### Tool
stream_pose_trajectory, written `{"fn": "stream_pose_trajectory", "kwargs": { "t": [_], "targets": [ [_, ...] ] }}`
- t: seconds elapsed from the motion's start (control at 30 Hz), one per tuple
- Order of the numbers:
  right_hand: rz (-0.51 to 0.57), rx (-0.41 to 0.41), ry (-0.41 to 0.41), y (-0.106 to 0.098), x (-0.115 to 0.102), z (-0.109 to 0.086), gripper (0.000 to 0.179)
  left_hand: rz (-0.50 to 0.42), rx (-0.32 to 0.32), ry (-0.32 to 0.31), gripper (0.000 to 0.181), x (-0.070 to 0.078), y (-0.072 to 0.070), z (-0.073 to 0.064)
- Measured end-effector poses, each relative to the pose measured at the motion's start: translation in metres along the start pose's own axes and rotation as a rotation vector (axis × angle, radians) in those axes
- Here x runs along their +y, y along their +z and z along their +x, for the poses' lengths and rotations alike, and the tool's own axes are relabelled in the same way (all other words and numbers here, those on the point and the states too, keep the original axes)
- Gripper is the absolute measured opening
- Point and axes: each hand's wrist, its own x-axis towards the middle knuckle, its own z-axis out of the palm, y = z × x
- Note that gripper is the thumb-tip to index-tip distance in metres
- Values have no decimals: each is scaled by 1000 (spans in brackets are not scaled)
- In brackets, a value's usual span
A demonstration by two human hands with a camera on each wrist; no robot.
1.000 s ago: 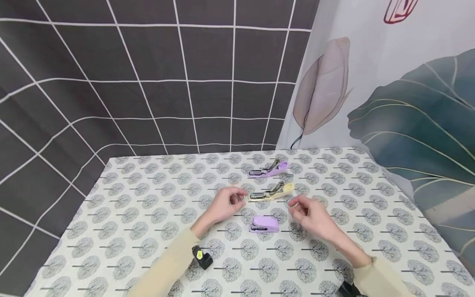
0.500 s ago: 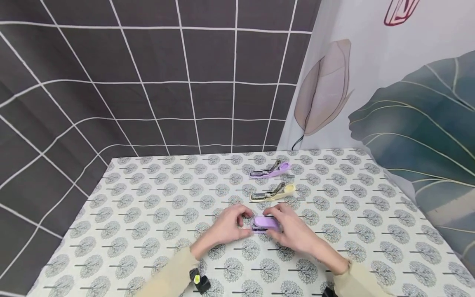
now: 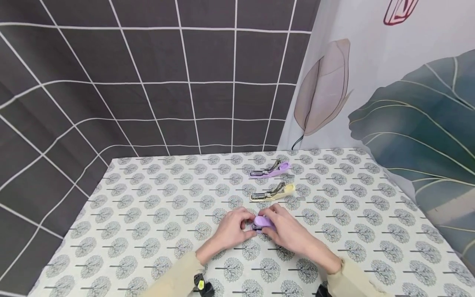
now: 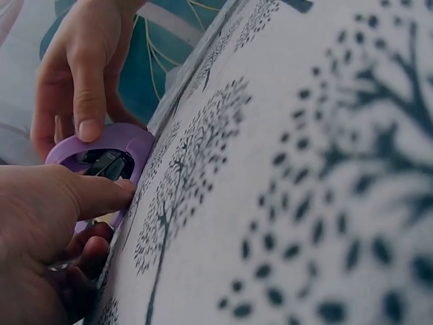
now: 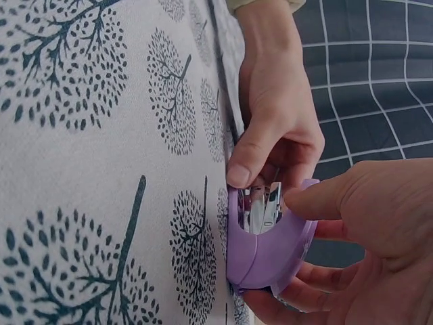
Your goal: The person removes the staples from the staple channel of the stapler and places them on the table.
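The right hand grips a rounded purple plastic stapler, silvery metal inside. The left hand pinches its front.

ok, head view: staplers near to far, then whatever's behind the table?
Closed purple stapler → opened pale-yellow stapler → opened purple stapler → dark grid-patterned backdrop.

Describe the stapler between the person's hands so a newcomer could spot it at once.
On the tree-print tabletop, find the left hand and right hand close together. Between them is the near purple stapler. Unlike the yellow stapler and far purple stapler beyond it, which lie opened out with metal exposed, it's compact, its rounded top over its base.
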Motion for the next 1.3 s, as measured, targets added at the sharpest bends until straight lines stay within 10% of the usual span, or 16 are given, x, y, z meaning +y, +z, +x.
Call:
{"fn": "stream_pose_trajectory", "kwargs": {
  "t": [1.0,1.3],
  "targets": [
    [-133,97,-114,8,-1,2,33,-7,138,90,18,-5,9,-3],
    [52,139,-96,1,8,-8,39,-43,122,37,20,-3,11,-2]
  ]
}}
